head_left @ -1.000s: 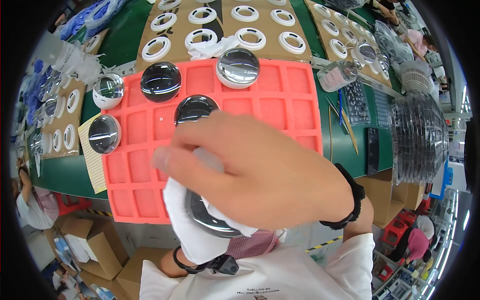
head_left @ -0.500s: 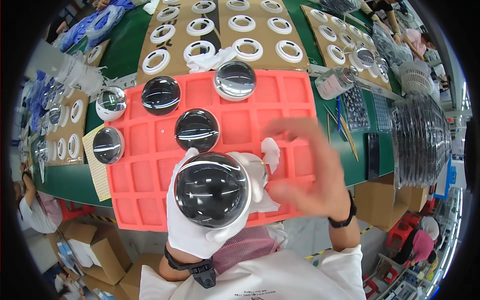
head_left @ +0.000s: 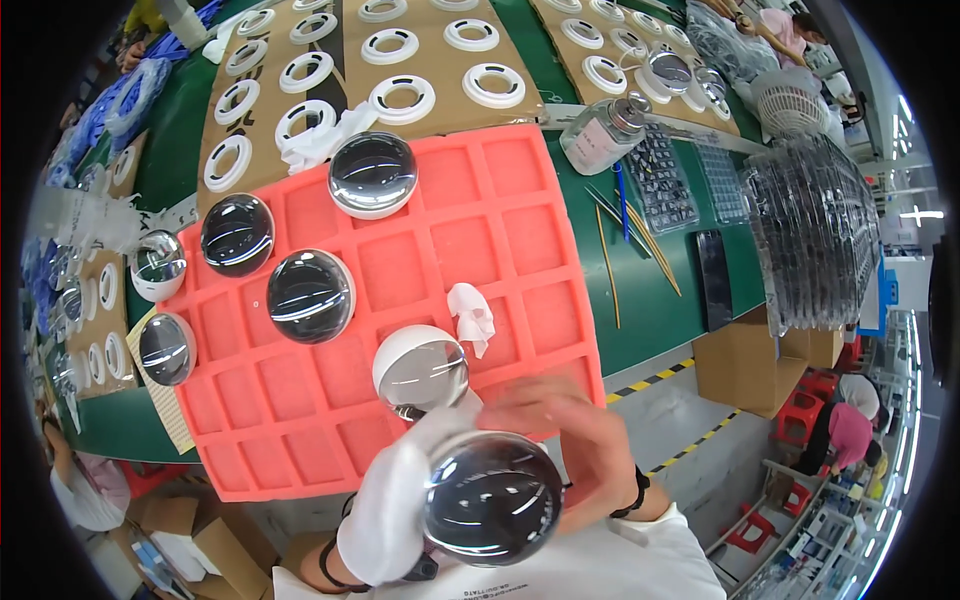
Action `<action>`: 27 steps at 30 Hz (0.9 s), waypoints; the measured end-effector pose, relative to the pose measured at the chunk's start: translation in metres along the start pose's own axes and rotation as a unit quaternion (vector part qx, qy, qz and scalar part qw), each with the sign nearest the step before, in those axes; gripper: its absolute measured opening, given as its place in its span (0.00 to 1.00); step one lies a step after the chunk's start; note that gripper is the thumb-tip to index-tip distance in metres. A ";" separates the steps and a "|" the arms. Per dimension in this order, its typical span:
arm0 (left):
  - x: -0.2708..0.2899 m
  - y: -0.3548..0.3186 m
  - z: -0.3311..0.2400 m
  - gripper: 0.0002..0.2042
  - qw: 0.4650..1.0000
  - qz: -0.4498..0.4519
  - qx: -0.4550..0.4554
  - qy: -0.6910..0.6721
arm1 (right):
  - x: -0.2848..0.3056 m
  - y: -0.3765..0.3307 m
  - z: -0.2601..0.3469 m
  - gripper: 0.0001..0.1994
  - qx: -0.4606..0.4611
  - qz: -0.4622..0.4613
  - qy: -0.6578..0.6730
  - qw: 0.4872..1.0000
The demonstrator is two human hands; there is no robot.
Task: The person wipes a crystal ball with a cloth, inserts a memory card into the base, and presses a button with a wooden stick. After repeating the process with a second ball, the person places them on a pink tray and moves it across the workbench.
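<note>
My left hand (head_left: 385,515), in a white glove, holds a dome unit with a glossy dark cover (head_left: 494,498) close to my body, cover facing up. My right hand (head_left: 595,435) is bare and slightly blurred. It curves open around the unit's upper right side, fingers apart from the thumb; whether it touches the cover is unclear. Just beyond the hands, a white-shelled dome unit with a clear cover (head_left: 425,375) sits tilted on the red compartment tray (head_left: 480,268). A crumpled white wipe (head_left: 472,318) lies right of it. More dark dome units (head_left: 310,296) rest on the tray's left half.
White ring bases (head_left: 390,46) stand in rows on cardboard behind the tray. To the right are a glass jar (head_left: 604,138), wooden sticks (head_left: 652,245), a tray of small parts (head_left: 660,185), a black phone-like slab (head_left: 713,280) and stacked clear plastic trays (head_left: 815,235).
My left hand has brought the dome unit nearer my body. My right hand has moved down and left, close to it. The view has shifted, and the clear-covered unit on the tray now shows.
</note>
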State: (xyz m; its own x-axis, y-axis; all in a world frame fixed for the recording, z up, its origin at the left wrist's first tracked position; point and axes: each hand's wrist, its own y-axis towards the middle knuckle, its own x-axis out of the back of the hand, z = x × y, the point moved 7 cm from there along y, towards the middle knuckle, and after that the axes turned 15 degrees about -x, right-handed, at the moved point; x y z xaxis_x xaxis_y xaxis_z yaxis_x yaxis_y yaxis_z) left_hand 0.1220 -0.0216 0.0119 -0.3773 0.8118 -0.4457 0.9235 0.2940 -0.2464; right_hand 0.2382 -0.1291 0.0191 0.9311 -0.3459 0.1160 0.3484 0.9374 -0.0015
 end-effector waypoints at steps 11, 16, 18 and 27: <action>0.030 -0.002 -0.014 0.50 0.790 -0.129 -0.265 0.538 | 0.028 -0.016 -0.058 0.51 -0.233 -0.195 0.038 0.952; 0.034 0.013 0.009 0.51 0.805 -0.181 -0.192 0.531 | 0.037 0.001 -0.048 0.47 -0.283 -0.225 -0.107 0.926; 0.039 0.018 0.015 0.51 0.797 -0.180 -0.168 0.552 | 0.038 0.004 -0.047 0.46 -0.284 -0.221 -0.089 0.929; 0.041 0.023 0.005 0.40 0.722 -0.114 -0.298 0.614 | 0.037 0.003 -0.053 0.44 -0.277 -0.240 0.026 0.930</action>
State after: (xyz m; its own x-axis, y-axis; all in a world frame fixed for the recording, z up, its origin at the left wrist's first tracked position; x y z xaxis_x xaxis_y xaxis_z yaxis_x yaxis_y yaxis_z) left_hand 0.1275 0.0158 -0.0166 -0.5157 0.4367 0.7371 0.8513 0.3581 0.3834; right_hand 0.2793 -0.1409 -0.0288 0.6531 -0.7337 0.1872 0.7138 0.5140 -0.4757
